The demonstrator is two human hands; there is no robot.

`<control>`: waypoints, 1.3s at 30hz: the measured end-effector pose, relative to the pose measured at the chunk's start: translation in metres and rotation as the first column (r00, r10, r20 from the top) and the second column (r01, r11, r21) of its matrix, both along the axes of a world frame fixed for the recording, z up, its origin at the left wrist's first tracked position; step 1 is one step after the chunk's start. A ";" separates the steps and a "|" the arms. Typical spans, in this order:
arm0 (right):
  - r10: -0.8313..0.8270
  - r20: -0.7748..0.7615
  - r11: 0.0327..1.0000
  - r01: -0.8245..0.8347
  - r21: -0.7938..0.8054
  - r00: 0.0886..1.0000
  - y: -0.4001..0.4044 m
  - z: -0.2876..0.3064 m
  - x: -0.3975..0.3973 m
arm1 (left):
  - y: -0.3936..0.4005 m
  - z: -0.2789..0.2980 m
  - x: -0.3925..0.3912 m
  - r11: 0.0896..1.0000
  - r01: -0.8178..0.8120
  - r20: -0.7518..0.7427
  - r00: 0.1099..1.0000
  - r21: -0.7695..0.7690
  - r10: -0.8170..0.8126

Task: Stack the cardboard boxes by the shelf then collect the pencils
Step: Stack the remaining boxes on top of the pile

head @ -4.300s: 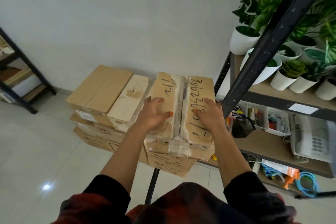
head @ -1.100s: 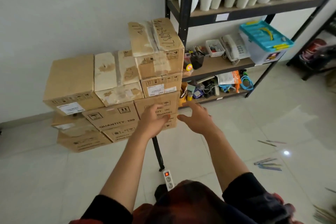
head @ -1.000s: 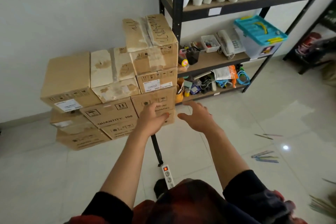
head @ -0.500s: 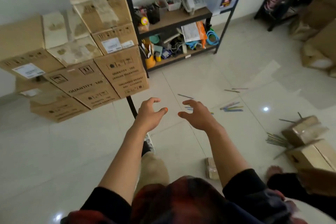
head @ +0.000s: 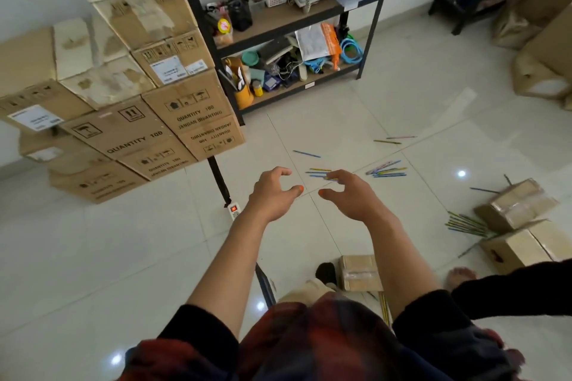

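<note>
A stack of cardboard boxes (head: 123,96) stands against the wall at the left, beside the black shelf (head: 278,25). Coloured pencils lie scattered on the white tiles: a few (head: 318,172) just beyond my fingertips, a small cluster (head: 385,168) further right, a single blue one (head: 306,154), two (head: 393,139) near the shelf, and a bundle (head: 465,223) by the small boxes at the right. My left hand (head: 272,195) and my right hand (head: 349,195) hover above the floor, fingers loosely curled, holding nothing.
Small cardboard boxes (head: 517,223) sit on the floor at the right, another one (head: 360,272) near my feet. A power strip (head: 234,210) with its black cable lies below the stack. More boxes (head: 544,56) are piled at the far right. A person's foot (head: 461,275) shows at the lower right.
My hands left the top box of the stack and dropped away from it. The view swung down and right, bringing the pencils on the floor under my hands.
</note>
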State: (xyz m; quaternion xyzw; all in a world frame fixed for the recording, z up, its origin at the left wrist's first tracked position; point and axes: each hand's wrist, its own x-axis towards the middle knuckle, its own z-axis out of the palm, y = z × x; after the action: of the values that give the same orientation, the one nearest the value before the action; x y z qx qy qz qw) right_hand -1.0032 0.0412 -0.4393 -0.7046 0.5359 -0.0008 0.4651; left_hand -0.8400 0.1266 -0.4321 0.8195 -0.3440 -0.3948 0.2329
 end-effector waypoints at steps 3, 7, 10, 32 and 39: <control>0.026 -0.002 0.999 -0.026 0.023 1.000 -0.020 -0.001 -0.013 | -0.016 -0.003 -0.019 1.000 -0.014 -0.001 1.000 0.007 0.014; 0.062 -0.023 0.997 -0.060 0.051 0.998 -0.050 0.003 -0.036 | -0.038 -0.010 -0.049 0.999 -0.036 -0.027 0.999 0.014 0.036; 0.023 -0.012 0.999 -0.022 0.040 1.000 -0.071 0.004 -0.057 | -0.055 -0.013 -0.074 0.999 0.002 -0.023 1.000 0.036 -0.001; 0.050 0.001 0.989 -0.050 0.142 0.999 -0.169 -0.009 -0.310 | -0.130 -0.019 -0.328 0.982 -0.190 -0.035 0.981 0.016 0.191; 0.082 0.019 0.987 -0.084 0.134 0.996 -0.186 -0.005 -0.372 | -0.133 -0.017 -0.403 0.977 -0.212 -0.048 0.976 0.017 0.212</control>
State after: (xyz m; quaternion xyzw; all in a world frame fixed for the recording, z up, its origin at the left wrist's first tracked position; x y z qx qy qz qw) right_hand -1.3755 -0.1449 -0.4445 -0.6934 0.5018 0.0499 0.5147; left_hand -1.2432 -0.0066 -0.4489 0.8428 -0.2464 -0.3899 0.2776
